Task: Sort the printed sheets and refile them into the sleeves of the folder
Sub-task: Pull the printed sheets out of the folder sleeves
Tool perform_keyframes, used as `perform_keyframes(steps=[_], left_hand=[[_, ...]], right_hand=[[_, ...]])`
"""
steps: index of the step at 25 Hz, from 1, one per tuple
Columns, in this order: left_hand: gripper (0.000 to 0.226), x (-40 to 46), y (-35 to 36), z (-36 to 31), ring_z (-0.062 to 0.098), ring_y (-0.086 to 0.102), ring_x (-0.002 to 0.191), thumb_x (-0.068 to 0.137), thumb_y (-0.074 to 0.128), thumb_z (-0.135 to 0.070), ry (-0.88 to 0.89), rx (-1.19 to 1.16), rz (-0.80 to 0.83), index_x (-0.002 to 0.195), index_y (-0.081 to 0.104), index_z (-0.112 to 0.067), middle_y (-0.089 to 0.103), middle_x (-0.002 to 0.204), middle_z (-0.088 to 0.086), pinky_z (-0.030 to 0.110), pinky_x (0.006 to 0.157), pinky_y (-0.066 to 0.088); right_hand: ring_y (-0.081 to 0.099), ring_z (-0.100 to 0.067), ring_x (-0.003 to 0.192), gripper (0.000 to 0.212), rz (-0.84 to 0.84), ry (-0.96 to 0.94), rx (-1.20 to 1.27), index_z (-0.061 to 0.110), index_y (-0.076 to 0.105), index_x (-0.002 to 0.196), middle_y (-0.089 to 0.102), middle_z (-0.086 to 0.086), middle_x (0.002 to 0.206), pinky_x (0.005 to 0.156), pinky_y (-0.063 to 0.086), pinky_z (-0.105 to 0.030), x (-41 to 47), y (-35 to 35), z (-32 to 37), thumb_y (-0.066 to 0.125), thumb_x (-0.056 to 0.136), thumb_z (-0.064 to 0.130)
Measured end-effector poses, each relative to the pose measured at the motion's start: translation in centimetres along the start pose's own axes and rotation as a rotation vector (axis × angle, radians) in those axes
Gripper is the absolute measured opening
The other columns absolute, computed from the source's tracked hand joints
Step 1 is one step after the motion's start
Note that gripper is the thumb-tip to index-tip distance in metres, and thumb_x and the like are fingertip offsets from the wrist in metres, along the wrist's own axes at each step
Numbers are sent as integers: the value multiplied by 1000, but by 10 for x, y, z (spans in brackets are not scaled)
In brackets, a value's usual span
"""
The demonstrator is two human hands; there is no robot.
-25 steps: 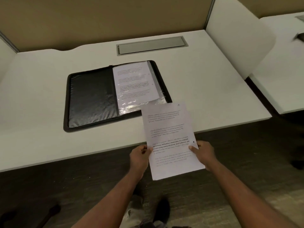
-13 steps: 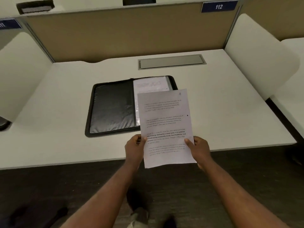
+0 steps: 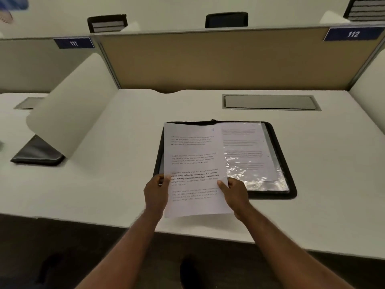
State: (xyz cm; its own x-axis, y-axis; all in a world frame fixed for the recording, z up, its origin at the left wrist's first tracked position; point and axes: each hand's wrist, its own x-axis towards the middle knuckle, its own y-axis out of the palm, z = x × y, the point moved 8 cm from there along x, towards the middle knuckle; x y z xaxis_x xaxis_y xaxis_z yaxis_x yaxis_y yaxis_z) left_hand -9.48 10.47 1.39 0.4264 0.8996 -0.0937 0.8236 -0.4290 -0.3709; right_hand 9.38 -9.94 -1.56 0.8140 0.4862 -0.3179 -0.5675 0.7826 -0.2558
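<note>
I look down at a white worktop [image 3: 116, 184] in a study booth. Both of my hands hold one printed sheet [image 3: 193, 163] upright-ish in front of me, over the left half of an open black folder [image 3: 289, 184]. My left hand [image 3: 156, 190] pinches the sheet's left edge, thumb on the front. My right hand [image 3: 235, 192] pinches the right edge the same way, thumb lying across the print. The sheet carries four blocks of text and a faint number 4 near its top right corner.

The folder lies flat on the worktop, beyond my hands and a little to the right. Its right half shows a glossy clear sleeve [image 3: 258, 178] with another printed page [image 3: 243, 149] inside. The left half is hidden behind the sheet I hold.

A grey hatch [image 3: 270, 102] is set into the worktop behind the folder. A tan partition [image 3: 208, 61] stands at the back, with blue labels reading 111 [image 3: 74, 43] and 112 [image 3: 353, 34]. A curved white divider [image 3: 70, 109] stands at the left.
</note>
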Motion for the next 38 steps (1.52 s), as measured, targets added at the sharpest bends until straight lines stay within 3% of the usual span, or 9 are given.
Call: perform_keyframes(steps=[7, 11, 17, 21, 26, 31, 33, 35, 38], left_hand=[[14, 96, -55, 22, 17, 68, 86, 90, 57, -35, -25, 22, -45, 94, 68, -27, 72, 91, -8, 45, 81, 56], [10, 141, -73, 36, 17, 67, 86, 95, 57, -28, -45, 52, -61, 95, 67, -26, 71, 91, -7, 42, 81, 56], [15, 192, -100, 45, 20, 67, 88, 97, 57, -25, -64, 97, -111, 101, 68, -17, 70, 92, -3, 35, 79, 53], [18, 220, -119, 45, 20, 63, 85, 97, 56, -22, -41, 223, -121, 103, 68, -11, 68, 93, 1, 30, 74, 44], [19, 248, -140, 60, 22, 60, 86, 97, 56, -20, -49, 349, -140, 103, 68, -7, 69, 94, 6, 33, 79, 43], [19, 260, -149, 75, 25, 58, 84, 96, 56, -19, -93, 427, -134, 100, 68, -5, 70, 94, 12, 32, 78, 40], [23, 261, -151, 75, 31, 62, 93, 95, 60, -20, -56, 415, -154, 112, 65, -5, 69, 103, 15, 36, 84, 43], [45, 254, -149, 73, 38, 57, 111, 91, 67, -26, -28, 459, -200, 129, 55, -6, 62, 120, 18, 46, 94, 43], [64, 232, -124, 56, 42, 44, 126, 86, 71, -31, 6, 606, -221, 141, 44, -9, 49, 137, 19, 60, 97, 39]], right_hand=[[68, -15, 82, 17, 40, 38, -14, 10, 70, 104, 71, 0, 96, 72, 58, -31, 55, 98, 32, 62, 93, 20], [69, -15, 82, 16, 52, 58, -46, 12, 72, 99, 73, 0, 97, 75, 60, -38, 83, 142, 39, 63, 92, 23], [68, -14, 83, 17, 128, 113, -98, 10, 70, 99, 72, -1, 101, 76, 60, -35, 111, 197, 56, 64, 92, 24], [68, -15, 88, 19, 195, 131, -142, 8, 69, 106, 71, -4, 109, 73, 58, -26, 124, 229, 71, 65, 91, 19], [70, -16, 84, 9, 236, 169, -122, 8, 67, 90, 72, -6, 103, 72, 60, -32, 137, 257, 79, 70, 87, 16], [69, -15, 72, 15, 225, 131, -102, 8, 65, 102, 71, -6, 91, 66, 59, -24, 127, 244, 81, 68, 88, 14], [69, -14, 73, 12, 178, 45, -181, 15, 64, 102, 71, -3, 88, 68, 59, -27, 124, 223, 82, 65, 89, 16], [68, -12, 78, 14, 89, -61, -232, 18, 65, 104, 70, -1, 92, 72, 59, -27, 122, 192, 79, 63, 90, 18], [64, -15, 92, 25, -137, -205, -301, 15, 64, 112, 66, 3, 102, 75, 44, -5, 109, 123, 73, 65, 87, 15]])
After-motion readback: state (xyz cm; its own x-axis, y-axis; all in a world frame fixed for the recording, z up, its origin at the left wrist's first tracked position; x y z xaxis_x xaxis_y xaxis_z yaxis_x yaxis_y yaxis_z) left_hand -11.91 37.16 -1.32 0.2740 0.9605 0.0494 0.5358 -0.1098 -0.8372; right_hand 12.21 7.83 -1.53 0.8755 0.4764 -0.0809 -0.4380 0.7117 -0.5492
